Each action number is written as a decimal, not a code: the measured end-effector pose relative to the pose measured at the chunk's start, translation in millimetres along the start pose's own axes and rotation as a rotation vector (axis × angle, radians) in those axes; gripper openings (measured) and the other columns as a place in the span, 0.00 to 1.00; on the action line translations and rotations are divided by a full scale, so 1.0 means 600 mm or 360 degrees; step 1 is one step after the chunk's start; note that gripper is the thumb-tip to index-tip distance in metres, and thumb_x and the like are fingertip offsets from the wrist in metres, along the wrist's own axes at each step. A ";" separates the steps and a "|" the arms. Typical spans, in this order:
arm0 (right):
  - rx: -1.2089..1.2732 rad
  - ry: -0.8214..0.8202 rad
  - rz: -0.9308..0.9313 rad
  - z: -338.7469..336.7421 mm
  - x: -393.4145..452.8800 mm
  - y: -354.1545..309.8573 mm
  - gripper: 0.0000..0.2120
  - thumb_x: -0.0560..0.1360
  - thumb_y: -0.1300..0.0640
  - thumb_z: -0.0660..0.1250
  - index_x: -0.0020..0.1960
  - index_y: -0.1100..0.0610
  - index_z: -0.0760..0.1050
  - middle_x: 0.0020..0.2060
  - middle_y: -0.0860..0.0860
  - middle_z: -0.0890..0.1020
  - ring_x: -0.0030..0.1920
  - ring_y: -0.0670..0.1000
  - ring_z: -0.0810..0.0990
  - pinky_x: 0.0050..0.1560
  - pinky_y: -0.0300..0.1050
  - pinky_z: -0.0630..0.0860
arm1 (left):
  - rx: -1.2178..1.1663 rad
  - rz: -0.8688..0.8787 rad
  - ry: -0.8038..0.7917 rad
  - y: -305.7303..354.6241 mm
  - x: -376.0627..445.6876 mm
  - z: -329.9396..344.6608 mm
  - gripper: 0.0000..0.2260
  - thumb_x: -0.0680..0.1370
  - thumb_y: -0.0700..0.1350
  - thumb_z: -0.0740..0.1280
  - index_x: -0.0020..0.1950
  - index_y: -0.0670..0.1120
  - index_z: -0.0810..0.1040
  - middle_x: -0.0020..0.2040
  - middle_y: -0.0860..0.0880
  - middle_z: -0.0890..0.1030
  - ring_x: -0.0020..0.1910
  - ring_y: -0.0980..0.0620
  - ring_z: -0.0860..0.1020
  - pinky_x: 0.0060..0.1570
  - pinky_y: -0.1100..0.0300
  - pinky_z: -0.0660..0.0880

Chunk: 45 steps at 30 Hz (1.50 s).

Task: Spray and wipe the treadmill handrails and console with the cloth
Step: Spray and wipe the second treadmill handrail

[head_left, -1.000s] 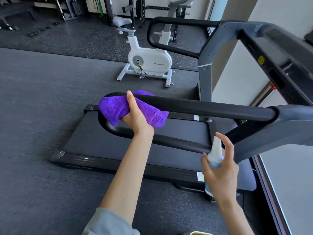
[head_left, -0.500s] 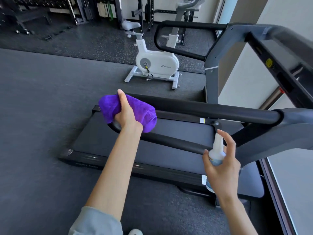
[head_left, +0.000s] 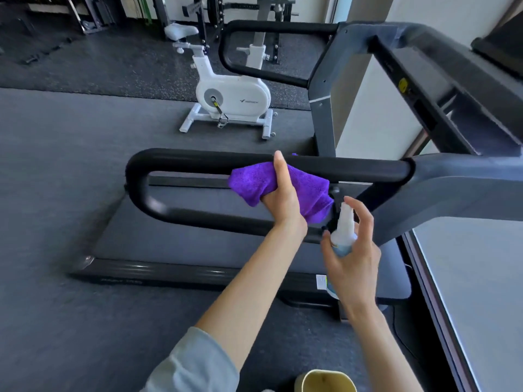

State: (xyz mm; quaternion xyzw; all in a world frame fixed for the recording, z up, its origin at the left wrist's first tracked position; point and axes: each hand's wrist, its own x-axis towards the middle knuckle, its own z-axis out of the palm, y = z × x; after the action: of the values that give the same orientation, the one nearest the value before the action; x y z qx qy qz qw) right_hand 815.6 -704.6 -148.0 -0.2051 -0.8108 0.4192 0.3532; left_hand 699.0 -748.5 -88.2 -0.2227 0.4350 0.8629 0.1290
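The left hand point(head_left: 283, 199) grips a purple cloth point(head_left: 254, 181), fingers curled round it, thumb extended upward across the upper bar of the near handrail point(head_left: 198, 161). The cloth is pressed against the underside and front of that bar, toward its right half, and hangs into the loop of the rail. The right hand point(head_left: 353, 256) holds a small spray bottle point(head_left: 343, 230) upright, fingers wrapped round its body, index finger raised beside the nozzle; the bottle sits just right of the cloth, near the rail's lower bar. The far handrail point(head_left: 254, 25) stands well apart, beyond the belt point(head_left: 198, 239). The console point(head_left: 441, 89) is at upper right, untouched. A white exercise bike point(head_left: 232, 97) stands on the floor point(head_left: 70, 165) behind the treadmill. A yellowish object at the bottom edge cannot be identified.
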 end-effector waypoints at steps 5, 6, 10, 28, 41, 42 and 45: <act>-0.0076 0.0065 -0.0011 -0.045 -0.004 0.025 0.31 0.72 0.65 0.69 0.66 0.40 0.64 0.44 0.33 0.78 0.34 0.49 0.76 0.34 0.33 0.72 | 0.0136 -0.0124 -0.0005 -0.030 -0.020 0.019 0.19 0.68 0.66 0.71 0.46 0.54 0.73 0.48 0.58 0.79 0.47 0.56 0.80 0.49 0.57 0.78; -0.0093 0.0067 -0.0016 -0.050 -0.004 0.029 0.30 0.73 0.65 0.69 0.67 0.42 0.64 0.45 0.32 0.76 0.35 0.48 0.75 0.34 0.31 0.71 | 0.0130 -0.0089 0.0046 -0.018 -0.015 0.013 0.20 0.68 0.67 0.71 0.45 0.53 0.72 0.48 0.58 0.79 0.48 0.55 0.80 0.51 0.57 0.78; -0.0089 0.0083 0.0008 -0.061 -0.006 0.045 0.29 0.72 0.66 0.69 0.67 0.45 0.65 0.45 0.34 0.76 0.35 0.48 0.74 0.35 0.29 0.69 | 0.0074 0.0113 0.0325 0.046 0.009 -0.023 0.26 0.70 0.65 0.70 0.56 0.49 0.71 0.53 0.56 0.79 0.47 0.55 0.80 0.40 0.63 0.79; -0.0224 0.0272 0.0182 -0.149 -0.045 0.093 0.32 0.72 0.64 0.71 0.66 0.38 0.64 0.44 0.36 0.77 0.38 0.42 0.78 0.37 0.27 0.69 | 0.0057 -0.0164 -0.0140 -0.125 -0.072 0.095 0.21 0.69 0.63 0.72 0.53 0.50 0.77 0.51 0.57 0.81 0.52 0.54 0.80 0.60 0.54 0.75; -0.0263 0.0315 0.0317 -0.163 -0.067 0.121 0.32 0.72 0.65 0.71 0.67 0.39 0.64 0.46 0.31 0.77 0.32 0.50 0.77 0.34 0.40 0.72 | 0.0838 0.1025 -0.0691 -0.226 -0.006 0.052 0.14 0.72 0.59 0.68 0.32 0.53 0.71 0.29 0.60 0.74 0.33 0.57 0.76 0.41 0.57 0.74; -0.0267 0.0297 0.0330 -0.160 -0.066 0.121 0.32 0.72 0.65 0.71 0.66 0.39 0.64 0.47 0.31 0.77 0.31 0.51 0.77 0.33 0.42 0.72 | 0.0927 0.1053 -0.0736 -0.228 0.007 0.038 0.14 0.72 0.58 0.69 0.32 0.53 0.71 0.30 0.59 0.75 0.33 0.56 0.76 0.41 0.57 0.74; -0.0236 0.0262 0.0335 -0.147 -0.060 0.116 0.31 0.73 0.65 0.70 0.66 0.39 0.64 0.38 0.38 0.78 0.29 0.51 0.75 0.31 0.41 0.70 | 0.1121 0.0856 -0.0762 -0.226 0.039 -0.011 0.11 0.72 0.54 0.70 0.37 0.48 0.76 0.34 0.52 0.79 0.36 0.53 0.78 0.44 0.56 0.75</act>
State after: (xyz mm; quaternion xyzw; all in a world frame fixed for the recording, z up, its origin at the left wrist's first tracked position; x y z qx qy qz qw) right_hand 908.0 -640.9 -184.8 -0.3483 -0.7819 0.3745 0.3565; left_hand 737.2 -673.4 -197.3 0.1585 0.7000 0.6932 0.0658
